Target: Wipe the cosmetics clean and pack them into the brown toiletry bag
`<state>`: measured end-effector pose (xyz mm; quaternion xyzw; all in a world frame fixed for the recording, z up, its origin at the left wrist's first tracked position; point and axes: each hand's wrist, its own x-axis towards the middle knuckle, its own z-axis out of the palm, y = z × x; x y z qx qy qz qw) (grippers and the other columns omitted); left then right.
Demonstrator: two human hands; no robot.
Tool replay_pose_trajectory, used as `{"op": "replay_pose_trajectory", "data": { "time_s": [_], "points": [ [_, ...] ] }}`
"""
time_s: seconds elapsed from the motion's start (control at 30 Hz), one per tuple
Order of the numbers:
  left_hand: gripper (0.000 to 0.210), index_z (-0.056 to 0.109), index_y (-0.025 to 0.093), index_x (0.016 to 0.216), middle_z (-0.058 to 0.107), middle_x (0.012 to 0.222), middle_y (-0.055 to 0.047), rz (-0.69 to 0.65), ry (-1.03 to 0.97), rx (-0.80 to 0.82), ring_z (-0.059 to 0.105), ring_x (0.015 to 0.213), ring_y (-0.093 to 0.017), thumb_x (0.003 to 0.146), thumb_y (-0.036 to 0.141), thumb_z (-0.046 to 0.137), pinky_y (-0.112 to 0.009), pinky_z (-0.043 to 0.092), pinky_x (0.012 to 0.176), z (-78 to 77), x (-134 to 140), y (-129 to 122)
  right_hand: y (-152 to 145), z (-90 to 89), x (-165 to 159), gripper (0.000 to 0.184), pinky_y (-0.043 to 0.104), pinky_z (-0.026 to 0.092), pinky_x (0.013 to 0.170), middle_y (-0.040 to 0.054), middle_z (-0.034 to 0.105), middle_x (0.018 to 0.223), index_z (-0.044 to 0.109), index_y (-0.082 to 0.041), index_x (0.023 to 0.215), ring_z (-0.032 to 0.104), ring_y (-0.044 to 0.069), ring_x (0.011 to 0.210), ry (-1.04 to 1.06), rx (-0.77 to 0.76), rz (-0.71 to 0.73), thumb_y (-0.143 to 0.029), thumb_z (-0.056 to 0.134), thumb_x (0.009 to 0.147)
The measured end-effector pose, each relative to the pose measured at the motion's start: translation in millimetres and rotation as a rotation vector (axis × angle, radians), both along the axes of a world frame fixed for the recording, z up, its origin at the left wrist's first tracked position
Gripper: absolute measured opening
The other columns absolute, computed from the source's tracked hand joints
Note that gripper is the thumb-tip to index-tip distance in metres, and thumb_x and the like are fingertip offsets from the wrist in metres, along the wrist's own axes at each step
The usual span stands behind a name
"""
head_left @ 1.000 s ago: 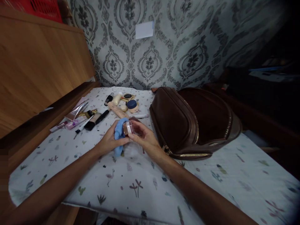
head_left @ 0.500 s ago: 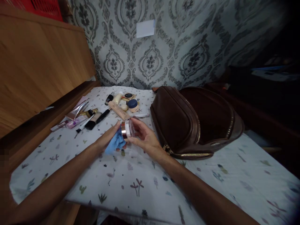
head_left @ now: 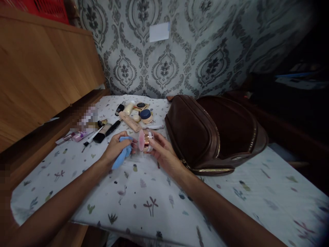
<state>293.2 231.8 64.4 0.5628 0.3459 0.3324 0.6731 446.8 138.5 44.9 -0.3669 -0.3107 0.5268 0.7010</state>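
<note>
Fingers of the right hand (head_left: pixel 166 154) pinch a pink-and-gold jar (head_left: pixel 145 141); those of the left hand (head_left: pixel 113 150) clutch a blue cloth (head_left: pixel 120 158).

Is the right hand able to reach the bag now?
Probably yes: the bag lies close beside the right hand, nothing seen between, but that hand holds the jar.

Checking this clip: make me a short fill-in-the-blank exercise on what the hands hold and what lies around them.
1. The left hand holds a ____ cloth.
2. The right hand holds a jar whose end facing the cloth is ____.
3. The zips on the brown bag are ____ in colour.
4. Seen from the camera, the bag lies to the ____ of the jar.

Missing words: blue; pink; gold; right.
</note>
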Motion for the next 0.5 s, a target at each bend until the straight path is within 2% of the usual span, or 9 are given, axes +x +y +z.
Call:
{"op": "replay_pose_trajectory", "data": {
  "time_s": [0.07, 0.13, 0.23, 0.33, 0.4, 0.5],
  "points": [
    [0.042, 0.048, 0.022, 0.085, 0.065, 0.071, 0.002, -0.038, -0.014, 0.017, 0.059, 0.05, -0.013, 0.063, 0.038, 0.08, -0.021, 0.042, 0.042, -0.8, 0, 0, 0, -0.3, 0, 0.042, 0.029, 0.055, 0.071, 0.0033, 0.069, 0.109, 0.067, -0.025, 0.107, 0.064, 0.019, 0.094, -0.003, 0.003, 0.002, -0.04, 0.082, 0.071],
    [0.04, 0.049, 0.024, 0.097, 0.055, 0.058, 0.008, -0.047, 0.014, 0.06, 0.047, 0.041, -0.009, 0.073, 0.044, 0.074, -0.018, 0.033, 0.039, -2.4, 0, -1, 1, -0.7, 0, 0.041, 0.03, 0.055, 0.071, 0.0033, 0.069, 0.109, 0.067, -0.026, 0.106, 0.065, 0.019, 0.094, -0.007, 0.005, 0.001, -0.04, 0.082, 0.071],
    [0.039, 0.055, 0.023, 0.111, 0.045, 0.053, 0.01, -0.019, 0.105, 0.304, 0.042, 0.044, -0.008, 0.082, 0.048, 0.066, -0.019, 0.036, 0.046, -3.9, -1, -5, 0, -1.4, -1, 0.041, 0.031, 0.056, 0.073, 0.0028, 0.069, 0.112, 0.066, -0.027, 0.107, 0.065, 0.021, 0.099, -0.009, 0.013, 0.005, -0.039, 0.081, 0.071],
    [0.065, 0.053, 0.025, 0.129, 0.06, 0.077, 0.004, -0.059, 0.243, 0.589, 0.056, 0.064, -0.012, 0.073, 0.043, 0.078, -0.024, 0.047, 0.063, -4.5, -3, -10, 0, -3.6, -1, 0.043, 0.032, 0.056, 0.076, 0.0033, 0.069, 0.114, 0.065, -0.028, 0.11, 0.065, 0.022, 0.103, -0.029, 0.037, 0.025, -0.04, 0.081, 0.072],
    [0.084, 0.044, 0.026, 0.14, 0.065, 0.098, -0.001, -0.113, 0.293, 0.632, 0.062, 0.08, -0.018, 0.067, 0.042, 0.083, -0.029, 0.05, 0.073, -6.0, -3, -12, 0, -6.0, -1, 0.047, 0.033, 0.055, 0.081, 0.004, 0.069, 0.116, 0.064, -0.028, 0.113, 0.064, 0.022, 0.107, -0.053, 0.047, 0.034, -0.04, 0.081, 0.071],
    [0.088, 0.039, 0.026, 0.142, 0.064, 0.113, -0.006, -0.181, 0.288, 0.619, 0.063, 0.099, -0.024, 0.068, 0.042, 0.083, -0.035, 0.051, 0.084, -9.9, -2, -10, 1, -9.4, 0, 0.05, 0.037, 0.054, 0.09, 0.0048, 0.068, 0.118, 0.063, -0.027, 0.116, 0.062, 0.023, 0.111, -0.094, 0.037, 0.028, -0.04, 0.082, 0.071]
  ]
}}
